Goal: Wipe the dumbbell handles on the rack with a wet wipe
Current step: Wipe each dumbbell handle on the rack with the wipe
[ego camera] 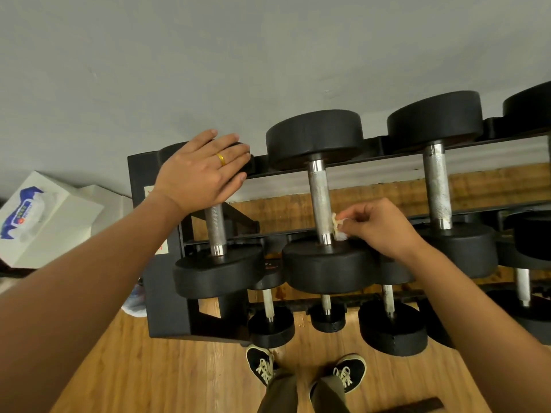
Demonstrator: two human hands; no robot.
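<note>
And here's the right hand (380,229), fingers (357,220) pinched tight round a crumpled wet wipe (337,225), pressing it to the right side of the middle dumbbell handle (318,195), low down, just above the near black head (328,266). The left hand (202,171) lies flat, fingers straight and spread, gripping nothing, on the far head of the leftmost dumbbell at the corner of the black rack (147,234).

Where could it slip? That wipe is a small wad on rough knurled steel; it looks likely to snag, shred, or pop out of the pinch on a hard stroke. It meets only one side of the bar, so the underside could be missed unless the hand wraps round. The leaning left palm might rock its dumbbell in the cradle.

What's hard to see: the left dumbbell's far head is mostly under the palm and its handle (215,231) shows only below the wrist. The underside of every bar is out of sight. The third handle (437,186) looks stained, and a further dumbbell is cut off at the right edge. Lower-tier dumbbells are partly hidden behind the upper heads
</note>
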